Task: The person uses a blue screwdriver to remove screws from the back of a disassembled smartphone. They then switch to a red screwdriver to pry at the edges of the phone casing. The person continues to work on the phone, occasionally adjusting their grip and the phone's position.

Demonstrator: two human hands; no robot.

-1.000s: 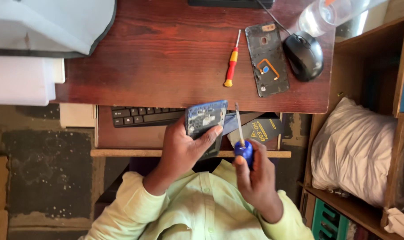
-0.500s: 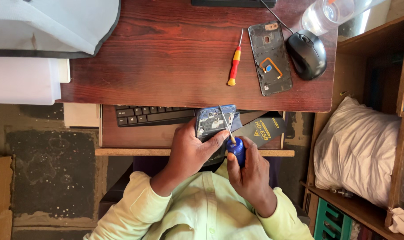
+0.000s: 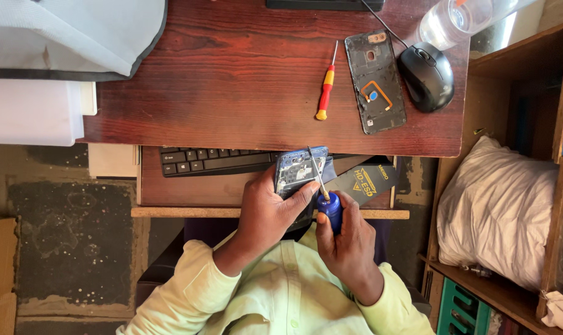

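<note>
My left hand [image 3: 266, 214] grips an opened blue phone [image 3: 299, 170] with its inner parts showing, held over the keyboard tray. My right hand [image 3: 350, 245] is closed around a blue-handled screwdriver [image 3: 328, 201]; its thin shaft slants up and left, with the tip resting on the phone's upper part. On the red-brown desk [image 3: 232, 80] lie a red and yellow screwdriver [image 3: 326, 90] and the phone's dark back cover [image 3: 376, 80], inner side up.
A black mouse [image 3: 426, 76] and a clear plastic bottle [image 3: 455, 17] sit at the desk's right end. A black keyboard [image 3: 213, 160] and a dark packet [image 3: 363, 181] lie on the tray. Grey cover [image 3: 70, 34] at far left; wooden shelf with white bag [image 3: 498, 211] on the right.
My right hand brought the blue screwdriver left until its tip met the phone. The left hand kept its hold on the phone with only a small shift.
</note>
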